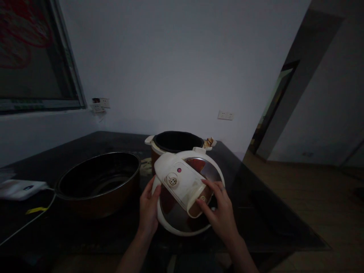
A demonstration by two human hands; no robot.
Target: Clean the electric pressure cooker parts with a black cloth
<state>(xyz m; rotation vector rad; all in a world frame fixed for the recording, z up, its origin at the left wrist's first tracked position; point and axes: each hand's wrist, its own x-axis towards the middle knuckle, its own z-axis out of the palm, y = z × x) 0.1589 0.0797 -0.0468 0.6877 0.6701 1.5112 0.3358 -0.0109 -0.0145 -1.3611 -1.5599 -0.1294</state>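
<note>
A round white pressure cooker lid (176, 226) with a shiny metal top is held up, tilted, in front of me. My left hand (149, 206) grips its left rim, thumb on top. At the brown end of the lid's handle (200, 201), my right hand (217, 206) is closed with thumb and fingers on either side. A round valve seat (172, 180) and a small red button (179, 170) sit on the handle's white part. Behind the lid stands the cooker body (179, 141), uncovered and dark inside, partly hidden by the lid.
To the left stands a wide dark pot (99, 201) with a brown outside. Farther left lie a white device (22, 189) with a cable and a yellow strip (36, 210). All stand on a black table (273, 227); a wall with a socket (225, 115) rises behind.
</note>
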